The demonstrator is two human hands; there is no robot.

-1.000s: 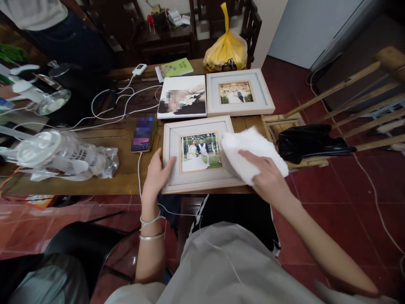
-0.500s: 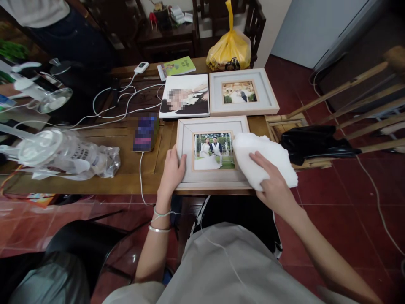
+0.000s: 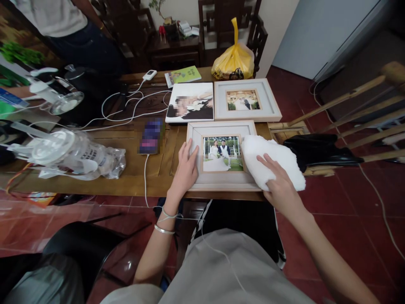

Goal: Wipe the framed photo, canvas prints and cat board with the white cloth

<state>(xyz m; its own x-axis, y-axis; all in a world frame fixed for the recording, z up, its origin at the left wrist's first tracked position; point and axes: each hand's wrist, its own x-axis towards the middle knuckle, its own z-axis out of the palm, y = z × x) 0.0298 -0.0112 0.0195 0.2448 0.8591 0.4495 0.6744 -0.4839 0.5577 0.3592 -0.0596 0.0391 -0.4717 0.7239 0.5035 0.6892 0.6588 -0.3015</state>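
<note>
A pale wooden picture frame (image 3: 198, 179) with a photo of a seated couple lies face up at the table's near edge. My left hand (image 3: 186, 171) rests on its left border, fingers stretched out and slightly apart. In my right hand (image 3: 280, 183) is a folded white towel (image 3: 259, 162), pressed against the right border and hanging past it. The towel hides that border's outer part. Just beyond lie a second framed photo (image 3: 221, 112) and a photo panel (image 3: 177, 90), side by side.
On the wooden table (image 3: 136, 183) are a phone (image 3: 151, 136) with a cable, a plastic-wrapped cup (image 3: 79, 152), a green booklet (image 3: 186, 75) and a yellow bag (image 3: 234, 61). A bamboo chair (image 3: 284, 128) holds a black bag (image 3: 316, 150). A person (image 3: 82, 38) stands at far left.
My left hand has shifted from the frame's outer edge further onto its left border, fingers now more stretched. The towel stays at the right border. The whole view has shifted slightly.
</note>
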